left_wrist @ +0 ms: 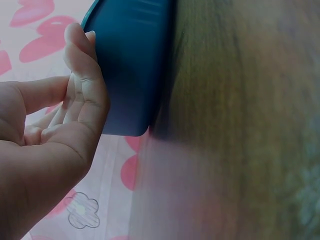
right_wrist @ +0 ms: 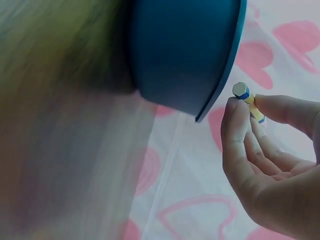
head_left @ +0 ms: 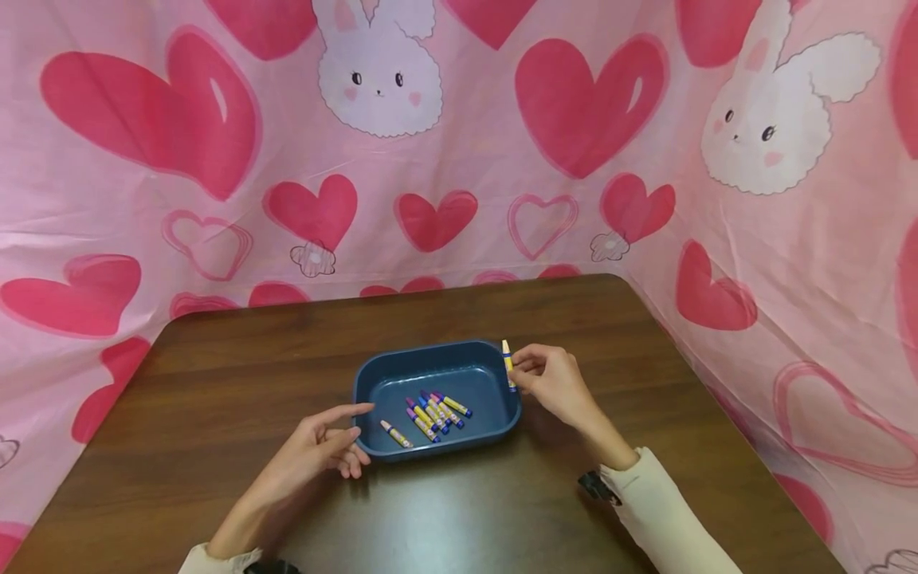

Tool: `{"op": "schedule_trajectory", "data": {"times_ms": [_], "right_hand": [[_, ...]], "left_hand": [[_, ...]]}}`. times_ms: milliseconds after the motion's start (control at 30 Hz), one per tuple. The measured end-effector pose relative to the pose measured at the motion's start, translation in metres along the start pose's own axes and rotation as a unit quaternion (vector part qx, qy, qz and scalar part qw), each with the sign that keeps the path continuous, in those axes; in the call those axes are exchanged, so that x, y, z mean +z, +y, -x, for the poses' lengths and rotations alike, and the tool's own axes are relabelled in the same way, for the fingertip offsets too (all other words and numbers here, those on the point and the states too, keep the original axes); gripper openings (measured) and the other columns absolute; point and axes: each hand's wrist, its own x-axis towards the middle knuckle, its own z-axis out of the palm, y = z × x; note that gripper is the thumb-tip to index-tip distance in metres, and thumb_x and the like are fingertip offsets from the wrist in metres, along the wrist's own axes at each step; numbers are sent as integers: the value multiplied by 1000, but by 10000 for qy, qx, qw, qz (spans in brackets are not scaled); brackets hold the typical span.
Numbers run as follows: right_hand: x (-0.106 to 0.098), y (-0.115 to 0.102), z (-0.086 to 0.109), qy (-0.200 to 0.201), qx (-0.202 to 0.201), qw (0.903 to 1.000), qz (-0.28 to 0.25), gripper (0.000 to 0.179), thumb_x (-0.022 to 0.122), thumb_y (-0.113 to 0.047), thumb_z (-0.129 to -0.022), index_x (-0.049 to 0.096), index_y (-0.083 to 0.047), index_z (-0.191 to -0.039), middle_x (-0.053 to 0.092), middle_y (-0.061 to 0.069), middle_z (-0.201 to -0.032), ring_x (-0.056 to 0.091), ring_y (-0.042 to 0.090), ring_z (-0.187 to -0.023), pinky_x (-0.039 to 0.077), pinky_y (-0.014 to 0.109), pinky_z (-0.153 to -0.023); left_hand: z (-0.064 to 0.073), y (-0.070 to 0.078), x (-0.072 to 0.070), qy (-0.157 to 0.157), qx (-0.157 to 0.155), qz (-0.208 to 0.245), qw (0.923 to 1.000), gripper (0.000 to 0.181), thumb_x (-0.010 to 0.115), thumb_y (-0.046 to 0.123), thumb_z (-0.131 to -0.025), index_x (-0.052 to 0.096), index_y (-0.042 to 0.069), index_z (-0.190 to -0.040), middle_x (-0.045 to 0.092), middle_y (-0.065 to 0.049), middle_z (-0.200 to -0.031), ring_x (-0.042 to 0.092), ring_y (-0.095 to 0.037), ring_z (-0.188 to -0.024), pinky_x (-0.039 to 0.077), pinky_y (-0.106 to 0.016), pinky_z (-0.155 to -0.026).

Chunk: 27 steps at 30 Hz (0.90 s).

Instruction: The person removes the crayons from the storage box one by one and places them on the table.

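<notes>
A blue rectangular tray (head_left: 437,453) rests on the table. Inside it lie several crayons (head_left: 397,434) with yellow wrappers, most bunched together with purple, blue and pink tips, one pale one apart at the left. My right hand (head_left: 555,383) pinches a pale-tipped crayon (head_left: 506,355) between thumb and fingers, upright beside the tray's right rim. In the right wrist view the flat end of this crayon (right_wrist: 241,90) points toward the camera. At the tray's left end my left hand (head_left: 319,442) has its index finger over the rim, the other fingers loosely bent outside the wall.
The brown wooden table (head_left: 251,375) extends around the tray on all sides. A pink cloth (head_left: 459,143) with hearts and rabbits hangs behind the table and along its right side. Dark wrist straps (head_left: 599,488) show at the sleeve cuffs.
</notes>
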Motion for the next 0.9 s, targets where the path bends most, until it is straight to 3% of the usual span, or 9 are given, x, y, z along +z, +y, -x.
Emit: {"op": "schedule_trajectory", "data": {"times_ms": [100,367,567,667,900], "right_hand": [[-5,6,1,-23,145,9999,-43,13,76,-1,-83,71,2,-95,73,11,-82,70,21,-66,61,43,-62],[-14,23,2,-93,537,9978,-380,14,76,-1,-84,70,6,-94,73,14,-79,69,21,-63,61,36,-59],[-12,36,3,-294,683,9964,401,8,73,0,-83,70,4,-89,72,9,-73,67,18,-56,59,35,-55],[-9,41,5,-552,796,9925,746,5,70,2,-80,70,3,-85,70,7,-68,67,17,-53,58,33,-53],[-4,42,7,-861,746,9799,1636,7,69,3,-79,67,-2,-74,63,0,-56,63,14,-47,54,26,-48]], "left_hand": [[1,0,0,18,-39,-4,10000,54,50,15,-105,31,-6,-151,67,-37,-94,71,-26,-70,61,-42,-69],[0,0,0,28,-51,9,10000,54,50,15,-105,31,-6,-151,66,-39,-94,71,-25,-70,61,-45,-69],[1,3,-3,-26,-33,19,10000,53,50,12,-105,31,-8,-150,69,-34,-92,71,-24,-70,61,-40,-67],[2,5,-6,-70,-84,-54,9999,51,49,9,-105,32,-9,-149,71,-29,-90,72,-25,-70,61,-41,-67],[5,6,-11,-67,-255,-123,9996,51,49,9,-105,33,-8,-150,70,-32,-93,72,-30,-73,61,-46,-69]]}}
